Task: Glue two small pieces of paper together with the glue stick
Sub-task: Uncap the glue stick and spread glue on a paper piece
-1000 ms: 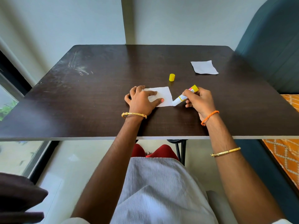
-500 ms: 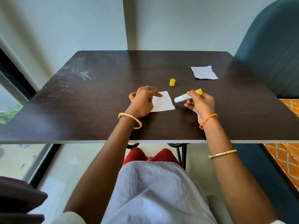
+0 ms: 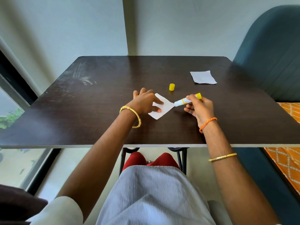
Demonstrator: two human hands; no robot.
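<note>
A small white paper [image 3: 164,108] lies turned like a diamond near the middle of the dark table [image 3: 97,111]. My left hand [image 3: 144,101] rests on its left part, fingers pressing it flat. My right hand [image 3: 200,109] grips an uncapped white and yellow glue stick [image 3: 186,100], whose tip touches the paper's right corner. The yellow cap [image 3: 171,87] stands upright just behind the paper. A second white paper [image 3: 203,77] lies flat at the far right of the table.
A teal upholstered chair back [image 3: 267,54] rises at the table's right side, with an orange patterned cushion [image 3: 290,143] below it. A window frame [image 3: 16,88] runs along the left. The table's front edge [image 3: 146,145] is above my lap.
My left hand has turned the near paper into a diamond position. My right hand has brought the glue stick's tip back to the paper's right corner. The camera view tilted slightly downward.
</note>
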